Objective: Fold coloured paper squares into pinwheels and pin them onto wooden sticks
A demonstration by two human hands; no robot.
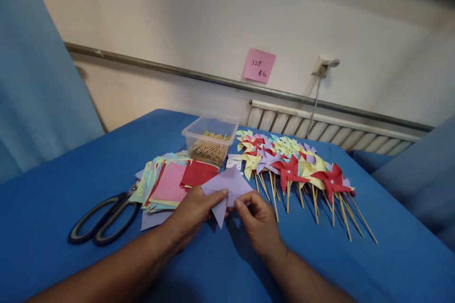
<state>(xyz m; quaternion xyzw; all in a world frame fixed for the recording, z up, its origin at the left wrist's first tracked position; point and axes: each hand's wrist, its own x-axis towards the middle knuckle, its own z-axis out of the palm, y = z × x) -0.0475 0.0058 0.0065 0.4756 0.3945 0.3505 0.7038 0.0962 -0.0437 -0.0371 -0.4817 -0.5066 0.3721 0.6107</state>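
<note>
Between my two hands, above the blue cloth, is a purple paper sheet (227, 181) with slit, partly bent corners. My left hand (201, 206) grips its left side, the thumb pressed on the paper near the middle. My right hand (259, 220) pinches the right-hand part between thumb and fingers. One pointed flap hangs down between the hands. Some fingertips are hidden behind the paper. Just left of my left hand lies a stack of coloured paper squares (170, 182), with red squares (199, 173) on its right side.
Large dark-handled scissors (106, 218) lie left of the stack, blades under the paper. Behind it stands a clear plastic box (227, 144) of wooden sticks. A small white card (233, 163) lies beside the box. Finished pinwheels (289, 173) on sticks fill the table's right side (401, 246).
</note>
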